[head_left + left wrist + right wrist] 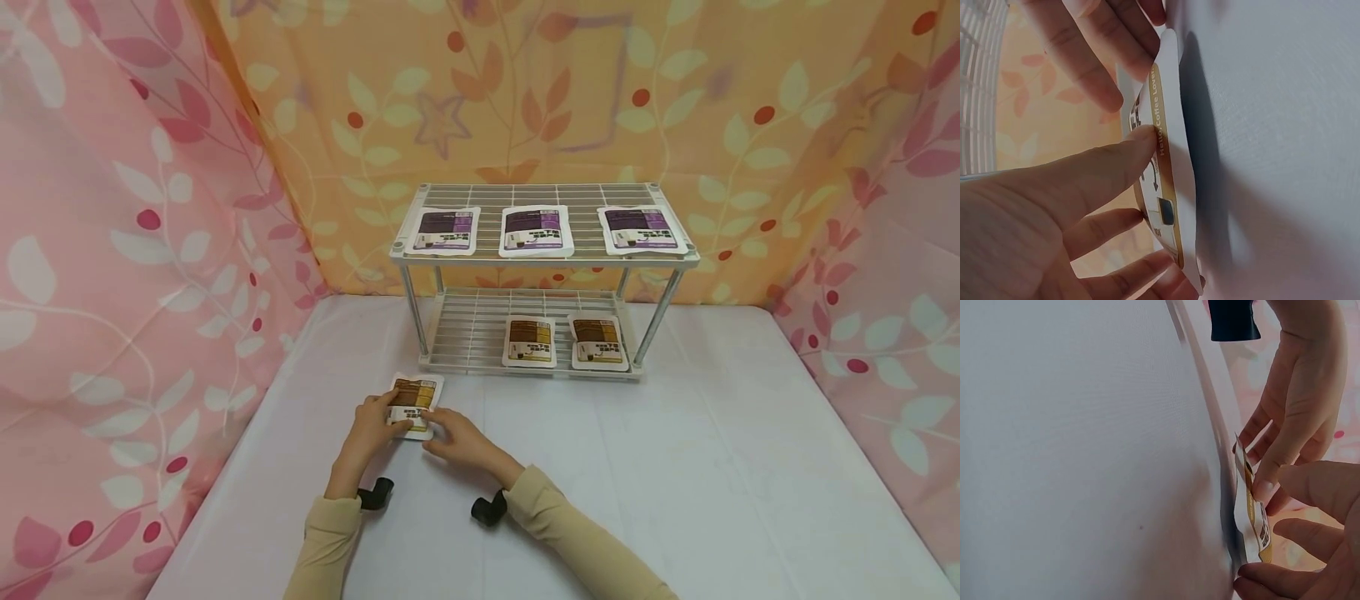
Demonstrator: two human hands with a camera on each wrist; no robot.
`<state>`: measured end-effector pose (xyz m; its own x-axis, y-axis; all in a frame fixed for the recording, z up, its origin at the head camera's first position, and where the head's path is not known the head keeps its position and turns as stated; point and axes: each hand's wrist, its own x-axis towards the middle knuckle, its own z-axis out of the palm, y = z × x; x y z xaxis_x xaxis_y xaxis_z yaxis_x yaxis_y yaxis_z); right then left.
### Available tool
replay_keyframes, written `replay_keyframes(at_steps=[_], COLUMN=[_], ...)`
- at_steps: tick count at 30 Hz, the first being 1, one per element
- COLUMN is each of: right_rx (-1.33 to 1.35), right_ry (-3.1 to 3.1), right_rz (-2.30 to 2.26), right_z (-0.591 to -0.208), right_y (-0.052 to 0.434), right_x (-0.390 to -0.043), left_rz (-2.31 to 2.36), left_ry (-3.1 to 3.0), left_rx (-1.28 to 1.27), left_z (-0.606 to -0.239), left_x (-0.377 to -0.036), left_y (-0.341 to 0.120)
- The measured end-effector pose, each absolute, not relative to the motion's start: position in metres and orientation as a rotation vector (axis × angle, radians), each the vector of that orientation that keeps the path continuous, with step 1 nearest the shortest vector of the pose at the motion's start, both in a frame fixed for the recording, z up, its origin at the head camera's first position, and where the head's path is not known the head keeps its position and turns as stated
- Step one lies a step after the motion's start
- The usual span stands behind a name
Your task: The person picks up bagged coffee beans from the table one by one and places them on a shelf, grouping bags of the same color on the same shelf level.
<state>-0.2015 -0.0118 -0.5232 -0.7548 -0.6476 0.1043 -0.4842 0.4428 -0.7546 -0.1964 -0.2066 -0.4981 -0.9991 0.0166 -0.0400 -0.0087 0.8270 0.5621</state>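
A brown coffee packet (414, 404) is pinched at its near edge by both hands on the white desk (675, 467), in front of the wire shelf (540, 250). The left hand (372, 427) has thumb on top; the right hand (457, 437) grips the right corner. The near edge is lifted slightly off the desk

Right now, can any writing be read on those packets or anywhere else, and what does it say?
"Hello Coffee Lover": along the gold edge of the brown packet that both hands touch on the table.
Other print on that packet: too blurred to read.
Three purple packets on the rack's top shelf: print too small to read.
Two brown packets on the lower shelf: print too small to read.
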Motion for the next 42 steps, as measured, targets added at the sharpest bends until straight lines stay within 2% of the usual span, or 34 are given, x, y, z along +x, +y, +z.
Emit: replay_keyframes(at_steps=[22, 42], right_rx=[-0.967, -0.939], right_ry=[2.598, 2.719], right_rz=[-1.269, -1.372], right_z=[-0.517, -0.523], right_y=[0.007, 0.029], right_x=[-0.189, -0.199], left_rz=[1.024, 1.017], left_ry=[3.001, 3.003], left_rx=[0.190, 0.309], left_z=[-0.494, -0.494], left_x=[-0.196, -0.211], left_y=[-0.191, -0.166])
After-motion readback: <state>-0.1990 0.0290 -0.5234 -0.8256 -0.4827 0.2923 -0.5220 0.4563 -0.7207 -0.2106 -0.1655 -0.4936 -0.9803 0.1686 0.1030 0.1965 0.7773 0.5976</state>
